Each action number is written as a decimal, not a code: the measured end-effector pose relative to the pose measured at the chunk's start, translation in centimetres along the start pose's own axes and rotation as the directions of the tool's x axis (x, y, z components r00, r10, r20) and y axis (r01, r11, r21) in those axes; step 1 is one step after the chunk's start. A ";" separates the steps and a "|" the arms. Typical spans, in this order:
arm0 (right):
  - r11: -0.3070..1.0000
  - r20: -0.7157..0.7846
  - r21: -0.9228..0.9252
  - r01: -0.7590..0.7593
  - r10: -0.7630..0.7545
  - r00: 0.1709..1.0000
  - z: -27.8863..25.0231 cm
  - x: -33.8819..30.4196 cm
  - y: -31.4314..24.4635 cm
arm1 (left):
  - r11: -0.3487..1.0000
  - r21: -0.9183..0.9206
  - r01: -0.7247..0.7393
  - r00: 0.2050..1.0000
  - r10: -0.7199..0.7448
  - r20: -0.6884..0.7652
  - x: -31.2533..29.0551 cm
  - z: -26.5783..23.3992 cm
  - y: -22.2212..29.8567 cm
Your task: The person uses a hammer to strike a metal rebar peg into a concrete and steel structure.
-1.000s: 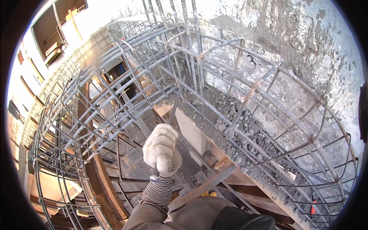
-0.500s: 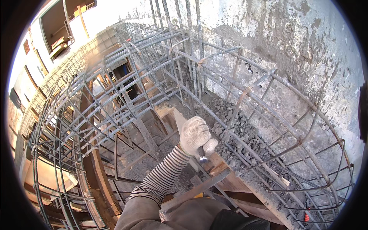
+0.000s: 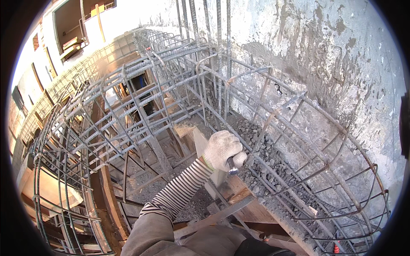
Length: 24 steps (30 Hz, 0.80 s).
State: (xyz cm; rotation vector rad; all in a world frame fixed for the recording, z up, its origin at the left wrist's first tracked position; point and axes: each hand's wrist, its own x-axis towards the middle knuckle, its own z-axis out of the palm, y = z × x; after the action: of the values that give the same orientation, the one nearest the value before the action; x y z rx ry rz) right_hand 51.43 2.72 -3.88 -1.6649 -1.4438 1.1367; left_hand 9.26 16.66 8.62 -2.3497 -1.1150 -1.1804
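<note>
My left hand point(image 3: 223, 150), in a white knit glove below a striped sleeve, is closed in a fist around a tool with a dark handle point(image 3: 232, 168). Only a short, shiny rounded end of this tool shows below the fingers; the rest is hidden, so its kind is unclear. Beneath and beside the fist stands a pale wooden board point(image 3: 200, 143). Just right of the fist run the long steel bars of a rebar cage point(image 3: 277, 113) along the wall. My right hand does not show.
Another rebar cage point(image 3: 128, 102) spreads across the left and joins the wall-side one near upright bars point(image 3: 219, 51). Grey rubble point(image 3: 260, 141) lies under the bars. A rough, patchy wall point(image 3: 341, 64) rises at right. Timber planks point(image 3: 252, 209) sit below my hand.
The view has shifted slightly, so the cages sit a little differently in the picture. My left fist has moved slightly right and still grips the tool.
</note>
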 end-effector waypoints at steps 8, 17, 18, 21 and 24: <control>0.999 -0.057 0.046 0.018 -0.016 0.998 2.7 -2.9 -0.4 | 0.914 -0.353 -0.199 0.947 0.087 -0.309 -0.2 -11.5 7.9; 0.994 -0.114 0.113 0.009 0.004 0.993 5.2 -6.5 1.8 | 0.703 -0.703 -0.106 0.952 -0.132 -0.275 0.7 -25.7 13.6; 0.993 -0.118 0.119 0.010 0.004 0.993 5.3 -6.7 2.2 | 0.699 -0.702 -0.132 0.964 -0.075 -0.257 1.5 -25.9 13.1; 0.991 -0.125 0.136 0.019 -0.001 0.992 6.0 -7.1 3.2 | 0.574 -0.798 -0.184 0.981 0.156 -0.113 5.0 -24.2 7.7; 0.989 -0.162 0.142 0.038 -0.015 0.987 6.2 -7.7 4.5 | 0.382 -0.869 -0.315 0.925 -0.082 -0.371 6.7 -17.1 1.7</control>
State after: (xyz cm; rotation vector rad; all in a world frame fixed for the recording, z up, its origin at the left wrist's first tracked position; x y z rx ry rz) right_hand 47.57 -6.08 -8.90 -1.5927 -1.2487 1.0414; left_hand 3.43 9.64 24.69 -2.5785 -0.0156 -2.5336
